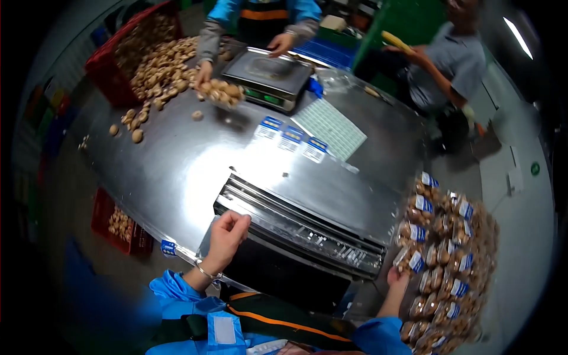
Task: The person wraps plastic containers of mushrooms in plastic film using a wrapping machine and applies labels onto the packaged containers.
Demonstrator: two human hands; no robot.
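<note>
Left hand (229, 238) is above the near-left end of the sealer (307, 228), fingers curled in and bunched with the thumb; can't tell if anything is pinched. Right hand (399, 279) is out at the right, fingers touching the near end of a labelled mushroom pack (408, 260); can't tell if it's gripped or just touched. That pack sits at the left edge of the pack stack (458, 260), right of the sealer, several rows, blue/white labels showing. Beyond the sealer on the metal surface (160, 160): 3 blue/white labels (291, 139) in a row, a pale green grid sheet (331, 129) just beside them, then the scale (266, 77). Across the surface, a co-worker's hand (204, 74) holds a filled tray (220, 93), blurred, near the loose mushrooms (165, 65) spilling from a red crate (100, 74).
</note>
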